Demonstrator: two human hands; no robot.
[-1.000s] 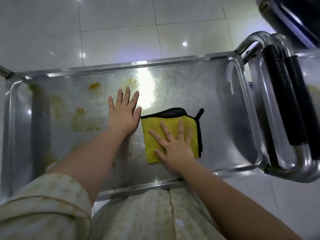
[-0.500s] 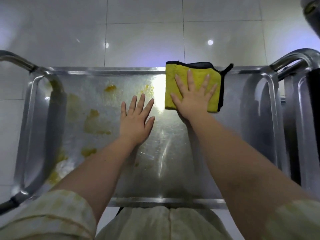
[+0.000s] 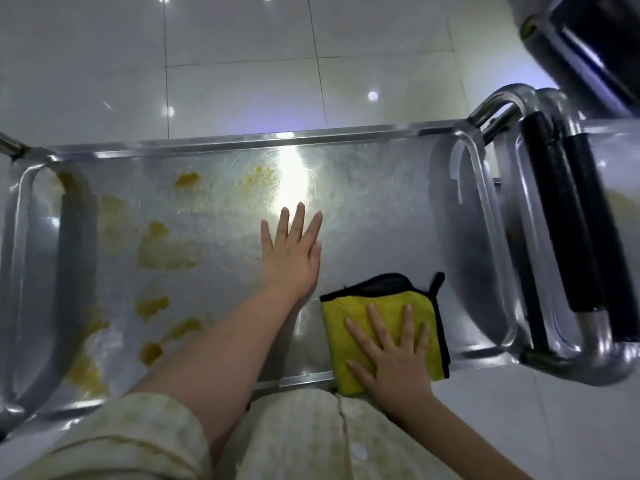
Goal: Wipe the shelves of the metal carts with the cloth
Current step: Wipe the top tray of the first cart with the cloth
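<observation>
A steel cart shelf (image 3: 374, 216) spans the view, with yellow-brown stains (image 3: 162, 251) spread over its left half. A folded yellow cloth with black edging (image 3: 349, 310) lies at the shelf's near edge, right of centre. My right hand (image 3: 391, 358) presses flat on the cloth with fingers spread. My left hand (image 3: 291, 254) rests flat on the bare shelf just left of and beyond the cloth, fingers straight. The right part of the shelf looks shiny and free of stains.
A second metal cart (image 3: 623, 174) stands against the right end, its black-gripped handles (image 3: 568, 230) beside the shelf rim. A tubular handle (image 3: 10, 147) shows at the far left. White tiled floor (image 3: 242, 64) lies beyond. My pale patterned clothing fills the bottom.
My right hand has pulled the cloth from the shelf's far rim back to the near edge. My left hand has stayed flat near the middle.
</observation>
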